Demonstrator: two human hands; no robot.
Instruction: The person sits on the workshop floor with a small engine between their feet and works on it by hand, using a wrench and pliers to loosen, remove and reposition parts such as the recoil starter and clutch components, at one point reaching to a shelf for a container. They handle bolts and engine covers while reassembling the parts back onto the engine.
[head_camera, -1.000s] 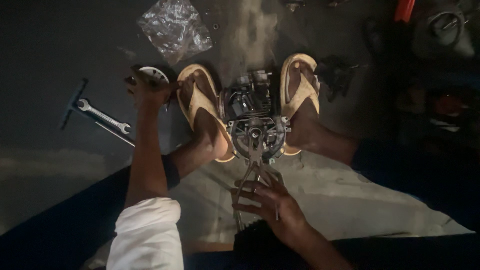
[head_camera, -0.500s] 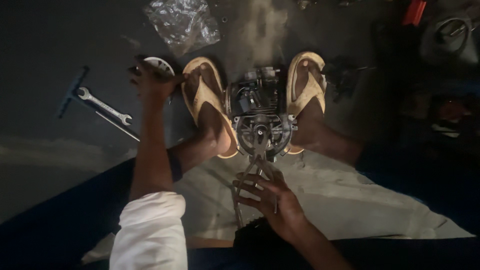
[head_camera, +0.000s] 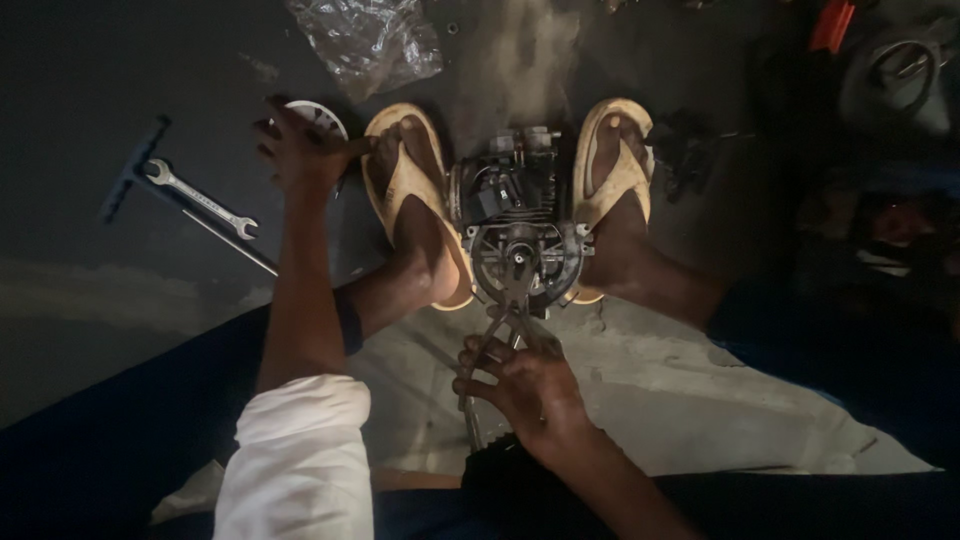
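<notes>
A small grey engine (head_camera: 518, 215) is sitting on the floor (head_camera: 120, 300), squeezed between two feet in tan sandals. The left sandal (head_camera: 412, 190) is touching its left side and the right sandal (head_camera: 612, 170) is touching its right side, so there is no room on either side of it. Its round near face is pointing toward the person.

A pair of pliers (head_camera: 505, 335) is biting the middle of that round face. The right hand (head_camera: 530, 385) is gripping the pliers' handles with its fingers wrapped tightly around them, just near of the engine. The pale cloth (head_camera: 700, 410) is lying on the floor under this hand and spreading out to the right.

The left hand (head_camera: 298, 150) is reaching far out to the left of the left sandal. It is pressing down on a small round white dish (head_camera: 322, 117), with fingers curled over the dish's near edge; it is too dark to tell if they are gripping something small.

Further left, a silver wrench (head_camera: 200, 198) is lying on a long dark T-shaped tool (head_camera: 150, 185), well apart from the hand. There is open floor around them.

A crinkly clear plastic bag (head_camera: 365, 40) is lying at the far edge. Dark clutter and an orange thing (head_camera: 832, 25) are filling the far right corner.
</notes>
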